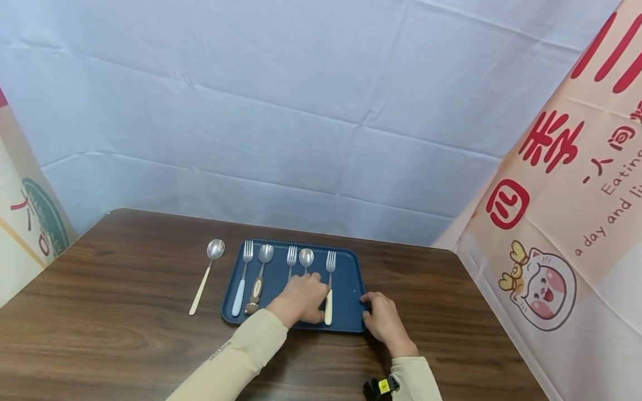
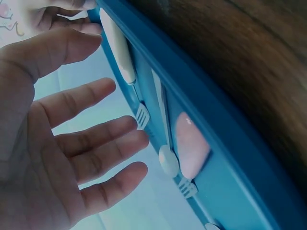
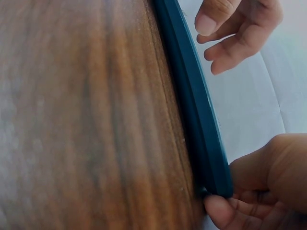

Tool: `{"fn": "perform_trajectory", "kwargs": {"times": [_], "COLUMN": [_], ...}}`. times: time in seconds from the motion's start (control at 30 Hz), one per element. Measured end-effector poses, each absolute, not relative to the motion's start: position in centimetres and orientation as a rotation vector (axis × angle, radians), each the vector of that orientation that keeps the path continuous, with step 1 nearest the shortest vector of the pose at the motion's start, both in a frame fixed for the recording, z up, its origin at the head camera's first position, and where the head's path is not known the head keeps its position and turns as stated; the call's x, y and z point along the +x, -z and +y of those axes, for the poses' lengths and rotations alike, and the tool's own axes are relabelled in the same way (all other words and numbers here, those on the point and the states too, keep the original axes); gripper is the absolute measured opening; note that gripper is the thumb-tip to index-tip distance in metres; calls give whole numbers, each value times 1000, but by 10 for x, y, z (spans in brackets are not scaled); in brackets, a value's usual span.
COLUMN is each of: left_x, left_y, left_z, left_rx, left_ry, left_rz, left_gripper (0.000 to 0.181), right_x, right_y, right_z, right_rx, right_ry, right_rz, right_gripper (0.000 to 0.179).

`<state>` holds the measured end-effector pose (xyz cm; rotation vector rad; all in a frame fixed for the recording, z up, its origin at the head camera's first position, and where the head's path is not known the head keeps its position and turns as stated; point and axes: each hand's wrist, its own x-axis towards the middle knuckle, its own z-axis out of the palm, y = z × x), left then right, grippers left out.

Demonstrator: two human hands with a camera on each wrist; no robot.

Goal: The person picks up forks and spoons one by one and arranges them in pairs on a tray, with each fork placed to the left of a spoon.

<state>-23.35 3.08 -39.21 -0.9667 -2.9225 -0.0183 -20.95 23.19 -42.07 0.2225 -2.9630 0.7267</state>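
Observation:
A blue tray [image 1: 351, 312] lies on the table with several pieces of cutlery on it. My left hand [image 1: 303, 298] is over its middle, fingers spread and holding nothing in the left wrist view. Under and around it are a cream-handled fork [image 1: 329, 306], a spoon [image 1: 306, 257] and a pink-handled fork [image 2: 192, 146], their handles partly hidden by the hand in the head view. To the left lie a brown-handled spoon [image 1: 256, 289] and a light-blue-handled fork [image 1: 239, 298]. My right hand [image 1: 383, 317] pinches the tray's near right corner between thumb and fingers.
A cream-handled spoon [image 1: 202, 289] lies on the wooden table [image 1: 125, 289], left of the tray. White cloth [image 1: 276, 111] hangs behind the table, and a printed banner [image 1: 567, 184] hangs along the right side. A black strapped device [image 1: 379, 387] is by the right wrist.

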Motion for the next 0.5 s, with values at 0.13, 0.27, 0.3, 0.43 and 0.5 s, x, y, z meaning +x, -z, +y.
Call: {"fn": "perform_trajectory", "kwargs": {"times": [0.13, 0.27, 0.3, 0.43, 0.5], "left_x": [-233, -233, -233, -234, -234], "left_y": [393, 392, 391, 390, 390], "left_z": [22, 11, 8, -3, -9], "left_rx": [-961, -954, -950, -918, -894], "left_ry": [51, 104, 113, 155, 162], "left_rz": [-2930, -2940, -2942, -2971, -2981], "left_gripper": [39, 37, 37, 39, 40], "right_x": [-210, -210, -210, -210, -210], "right_y": [421, 422, 421, 421, 421], "right_z": [231, 232, 232, 232, 232], "right_rx": [223, 221, 220, 218, 219], "right_ry": [-726, -729, -732, -738, -741], "right_rz": [-2962, -2961, -2961, -2962, -2959], "right_gripper": [24, 25, 24, 25, 24]}}
